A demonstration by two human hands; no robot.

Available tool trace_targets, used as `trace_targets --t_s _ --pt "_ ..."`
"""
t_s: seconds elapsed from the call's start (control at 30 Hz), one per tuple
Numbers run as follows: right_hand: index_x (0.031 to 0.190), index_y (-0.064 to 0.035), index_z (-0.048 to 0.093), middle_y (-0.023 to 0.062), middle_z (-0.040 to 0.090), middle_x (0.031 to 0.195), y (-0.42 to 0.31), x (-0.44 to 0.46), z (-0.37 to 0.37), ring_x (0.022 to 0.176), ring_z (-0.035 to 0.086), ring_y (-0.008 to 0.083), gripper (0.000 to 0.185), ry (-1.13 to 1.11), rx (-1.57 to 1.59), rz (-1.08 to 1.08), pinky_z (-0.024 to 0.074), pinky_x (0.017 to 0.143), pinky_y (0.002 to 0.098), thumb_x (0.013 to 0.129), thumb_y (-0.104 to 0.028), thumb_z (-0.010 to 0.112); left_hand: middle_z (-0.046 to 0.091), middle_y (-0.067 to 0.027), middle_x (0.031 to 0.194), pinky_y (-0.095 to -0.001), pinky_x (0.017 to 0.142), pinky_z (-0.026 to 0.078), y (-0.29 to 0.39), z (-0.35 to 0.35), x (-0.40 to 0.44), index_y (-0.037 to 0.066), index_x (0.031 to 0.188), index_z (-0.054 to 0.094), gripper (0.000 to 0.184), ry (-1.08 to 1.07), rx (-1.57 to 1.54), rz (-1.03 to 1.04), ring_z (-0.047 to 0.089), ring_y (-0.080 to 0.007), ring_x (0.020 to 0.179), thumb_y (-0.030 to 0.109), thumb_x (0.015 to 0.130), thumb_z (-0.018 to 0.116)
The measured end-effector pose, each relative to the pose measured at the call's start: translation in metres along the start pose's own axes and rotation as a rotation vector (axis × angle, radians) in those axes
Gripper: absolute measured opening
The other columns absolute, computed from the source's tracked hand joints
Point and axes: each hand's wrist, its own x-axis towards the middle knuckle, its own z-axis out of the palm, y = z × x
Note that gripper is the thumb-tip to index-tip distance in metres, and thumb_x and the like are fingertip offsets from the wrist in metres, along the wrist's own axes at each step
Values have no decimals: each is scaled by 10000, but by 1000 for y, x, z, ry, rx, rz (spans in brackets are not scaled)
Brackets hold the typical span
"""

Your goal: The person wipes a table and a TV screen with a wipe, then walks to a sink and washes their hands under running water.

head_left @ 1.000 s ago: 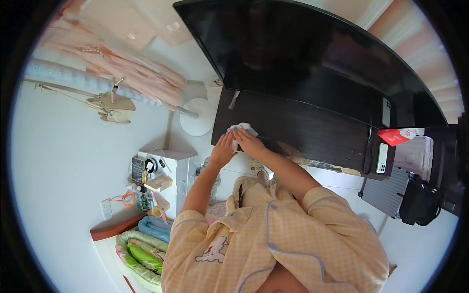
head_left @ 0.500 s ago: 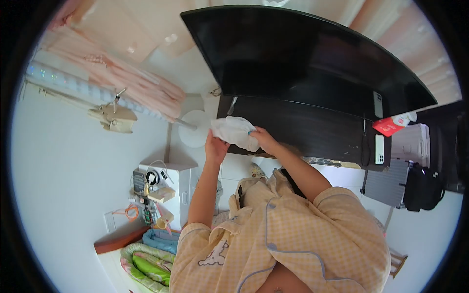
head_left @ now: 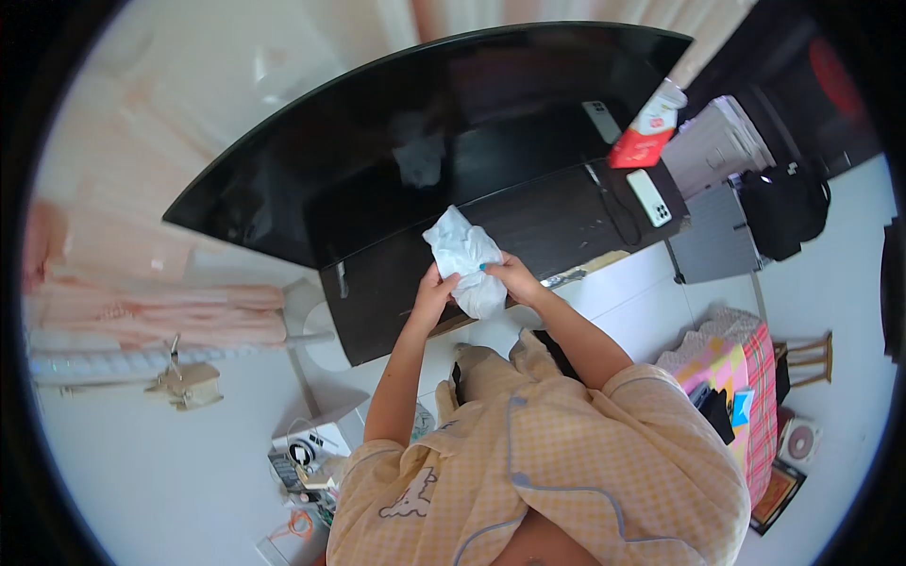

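Observation:
A crumpled white cloth [head_left: 462,255], thin and bunched up, is held out in front of my body over the near edge of the dark TV stand [head_left: 528,236]. My left hand [head_left: 436,294] grips its lower left side, thumb on top. On its right side my right hand [head_left: 512,276] pinches it between thumb and fingers. A small teal spot shows by the right thumb; I cannot make out what it is. The cloth's underside and some fingers are hidden.
A large black television [head_left: 425,141] stands along the back of the stand. To the right are a white phone [head_left: 649,198], a dark cord [head_left: 618,212] and a red-and-white pack [head_left: 646,141]. Beyond the stand's right end stand a grey suitcase [head_left: 714,236] and a black backpack [head_left: 785,209].
My view has swung to the right, bringing a bed and a wooden chair into sight. The cloth has turned from lying crosswise to more upright and bunched, with both hands still on it.

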Motion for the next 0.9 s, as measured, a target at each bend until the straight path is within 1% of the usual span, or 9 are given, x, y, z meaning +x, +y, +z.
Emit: trace_targets --t_s 0.23,0.37,0.43,0.5,0.57,0.63,0.7,0.77,0.9 --pt "785 -29 555 49 574 771 -9 -28 -98 678 557 142 225 171 276 -56 452 608 268 726 54 354 575 -95 873 -322 751 430 -42 55 49 -31 882 551 213 -268 -332 16 543 -197 825 104 785 419" --pt "854 -58 568 42 565 784 -34 -40 -157 705 533 125 284 240 -190 -106 431 624 242 698 64 364 577 -84 752 -304 676 435 -39 112 76 -16 788 592 197 28 229 -7 548 -206 729 146 773 481" --pt "897 -53 563 50 562 832 -38 -44 -187 740 534 138 284 344 -101 -176 429 655 243 685 57 409 576 -105 771 -311 658 437 -61 124 101 25 785 612 127 147 1062 428 552 -237 732 128 753 546" --pt "904 -27 551 72 553 868 -46 -46 -225 744 538 169 260 632 -482 -471 435 675 265 673 46 456 555 -132 910 -340 724 433 -70 135 116 69 842 613 137 161 1202 464 535 -273 830 101 709 599" --pt "915 -37 536 108 539 880 -63 -57 -260 780 535 238 235 853 -658 -386 438 715 317 681 -19 539 477 -95 1115 -393 814 394 -74 151 123 87 916 576 244 321 1591 423 450 -290 1005 125 679 618" --pt "952 -63 520 108 532 909 -78 -67 -291 841 516 263 293 1073 -1052 -495 423 754 347 671 -88 601 384 -146 1215 -406 875 352 -77 168 127 69 961 548 317 345 1611 375 385 -314 1090 104 653 618" --pt "1032 -72 474 125 475 1058 -94 -71 -316 990 455 303 437 1082 -1149 -344 384 821 390 644 -167 651 333 -215 1240 -430 921 300 -78 189 132 41 937 545 309 615 1711 439 335 -368 1130 88 639 614" --pt "1138 -68 411 146 407 1166 -106 -69 -331 1089 386 315 569 1058 -1250 -364 332 891 412 647 -211 661 293 -257 1250 -462 936 269 -78 209 135 27 958 518 342 619 1652 517 305 -410 1140 71 631 608" --pt "1222 -68 335 160 358 1223 -113 -51 -352 1128 347 316 692 1004 -1438 -219 279 938 433 647 -258 670 330 -234 1228 -445 920 286 -70 266 150 27 1022 463 397 279 1460 757 351 -394 1096 30 641 572"
